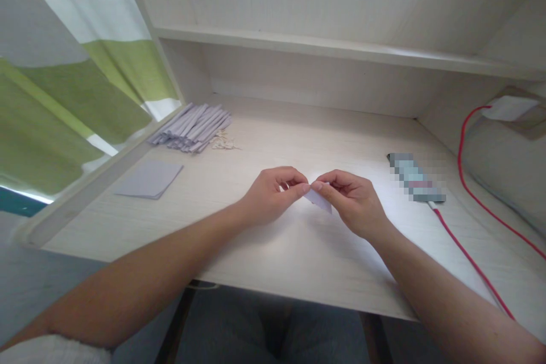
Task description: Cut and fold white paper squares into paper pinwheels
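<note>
- Both hands, the left hand point(273, 193) and right hand point(352, 202), are pinching one small folded paper piece point(318, 199) just above the desk point(298, 250).
- One flat paper stack point(149, 178) is lying left of the piece.
- One bundle of folded strips point(191, 127) is sitting behind that stack.
- One red cable point(469, 259) is trailing right, nothing blocking the hands.
</note>
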